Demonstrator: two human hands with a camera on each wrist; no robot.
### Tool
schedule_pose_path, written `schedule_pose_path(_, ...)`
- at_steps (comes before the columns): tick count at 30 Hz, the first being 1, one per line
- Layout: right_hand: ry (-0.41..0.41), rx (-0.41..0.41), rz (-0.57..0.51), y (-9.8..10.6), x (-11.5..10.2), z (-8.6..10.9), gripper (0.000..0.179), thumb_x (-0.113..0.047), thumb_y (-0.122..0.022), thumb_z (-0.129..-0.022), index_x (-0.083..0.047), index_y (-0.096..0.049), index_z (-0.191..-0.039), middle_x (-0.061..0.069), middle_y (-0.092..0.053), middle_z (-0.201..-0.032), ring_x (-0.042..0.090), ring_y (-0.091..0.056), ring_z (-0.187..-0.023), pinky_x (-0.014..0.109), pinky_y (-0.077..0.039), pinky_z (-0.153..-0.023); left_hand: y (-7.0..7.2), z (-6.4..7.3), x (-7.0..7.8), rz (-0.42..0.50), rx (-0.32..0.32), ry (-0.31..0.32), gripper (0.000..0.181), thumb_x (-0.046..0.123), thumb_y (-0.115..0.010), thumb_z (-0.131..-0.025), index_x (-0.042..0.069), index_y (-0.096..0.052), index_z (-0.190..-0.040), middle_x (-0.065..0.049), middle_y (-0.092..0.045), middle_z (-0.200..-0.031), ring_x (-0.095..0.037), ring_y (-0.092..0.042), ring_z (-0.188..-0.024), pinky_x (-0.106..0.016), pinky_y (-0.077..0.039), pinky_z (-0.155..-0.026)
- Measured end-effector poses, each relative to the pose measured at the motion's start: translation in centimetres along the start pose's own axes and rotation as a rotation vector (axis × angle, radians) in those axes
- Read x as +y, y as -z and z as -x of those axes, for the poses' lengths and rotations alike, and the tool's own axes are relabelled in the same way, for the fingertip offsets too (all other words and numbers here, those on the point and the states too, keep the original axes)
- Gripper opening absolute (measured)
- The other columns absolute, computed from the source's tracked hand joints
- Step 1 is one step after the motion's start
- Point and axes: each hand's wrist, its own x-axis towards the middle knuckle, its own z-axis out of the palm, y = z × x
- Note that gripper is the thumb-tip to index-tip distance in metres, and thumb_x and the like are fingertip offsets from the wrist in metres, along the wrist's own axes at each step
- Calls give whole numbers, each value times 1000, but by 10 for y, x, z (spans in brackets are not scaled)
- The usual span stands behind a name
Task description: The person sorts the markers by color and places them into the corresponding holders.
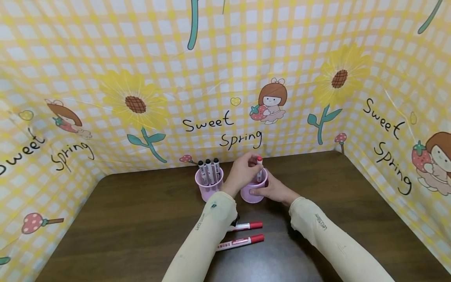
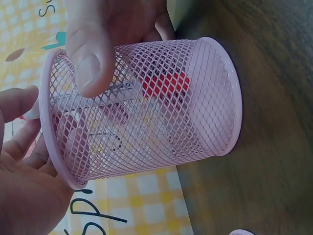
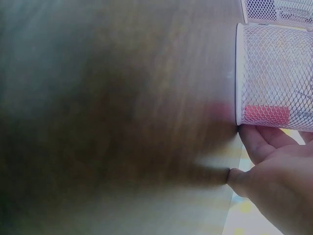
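My left hand (image 1: 243, 172) reaches over a pink mesh pen cup (image 1: 252, 197) and pinches the upper end of a red marker (image 1: 259, 161). The marker stands in the cup, its red cap (image 2: 166, 84) low down and visible through the mesh in the left wrist view. My right hand (image 1: 278, 190) holds the same cup from the right, its thumb (image 2: 89, 68) on the cup's near side. Close by on the left, a second pink mesh cup (image 1: 210, 194) contains several black-ended markers (image 1: 208, 172). The left hand hides part of the first cup's rim.
Two red markers, a nearer one (image 1: 241, 242) and a farther one (image 1: 246, 226), lie on the dark wooden table (image 1: 141, 219), partly behind the left sleeve (image 1: 208, 235). A yellow checked cloth (image 1: 211, 70) stands behind the table and along its sides.
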Motion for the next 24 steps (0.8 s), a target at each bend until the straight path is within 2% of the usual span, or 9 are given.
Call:
schedule_pose_path(11,11,-6,-3,0,-1,-1,84,-16,-80,-86,-6,-27,-151,17,-48,-140,30,-50,-123,43,-41,-103,-1,0,1,-12,-7,35,25,17,-70,-95,16,-66,-120,3,-65,-105,-14,-61,-97,-32,-51,-84)
schedule_pose_path(17,-14,-4,0,1,-2,0,87,-16,-80,-87,-6,-24,-153,19,-46,-143,32,-49,-126,46,-39,-105,4,3,0,42,27,19,34,19,-71,-95,15,-64,-127,-1,-66,-110,-16,-62,-100,-35,-52,-87)
schedule_pose_path(21,-34,5,0,0,-2,0,90,-16,-81,-86,-6,-22,-154,21,-44,-145,34,-47,-128,49,-36,-108,16,15,2,107,98,-32,37,19,-72,-94,12,-64,-130,-6,-67,-114,-19,-63,-102,-36,-52,-88)
schedule_pose_path(24,-31,13,3,0,-2,1,90,-17,-81,-86,-3,-24,-153,22,-46,-144,34,-47,-127,50,-36,-107,31,34,7,158,159,-81,30,13,-72,-93,7,-67,-123,-8,-68,-110,-20,-63,-99,-35,-52,-88)
